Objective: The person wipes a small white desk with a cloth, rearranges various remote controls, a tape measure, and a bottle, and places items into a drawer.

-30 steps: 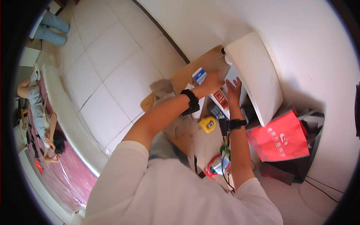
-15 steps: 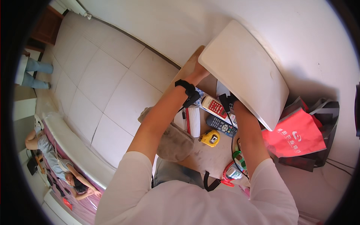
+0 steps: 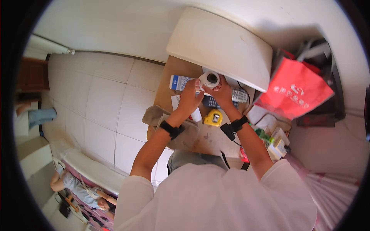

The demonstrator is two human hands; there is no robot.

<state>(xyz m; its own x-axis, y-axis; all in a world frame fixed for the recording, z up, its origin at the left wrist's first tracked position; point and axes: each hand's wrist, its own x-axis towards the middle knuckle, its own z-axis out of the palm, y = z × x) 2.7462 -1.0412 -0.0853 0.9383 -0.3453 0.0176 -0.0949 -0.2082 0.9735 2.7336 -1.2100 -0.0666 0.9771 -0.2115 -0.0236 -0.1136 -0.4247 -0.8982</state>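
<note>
Two forearms (image 3: 154, 144) slant forward and inward over the table (image 3: 177, 66). Leftmost on it lies a grey-brown cloth (image 3: 153, 115), then a blue-and-white item (image 3: 179, 82) just beside the left hand (image 3: 189, 98), whose fingers curl round the left side of a white roll (image 3: 208, 83). Dark core facing up, the roll is held between both hands; whether it touches the table I cannot tell. Nearer the body sits a yellow tape measure (image 3: 213, 118). The right hand (image 3: 223, 93) clasps the roll's right side, near a pale remote (image 3: 240, 96).
</note>
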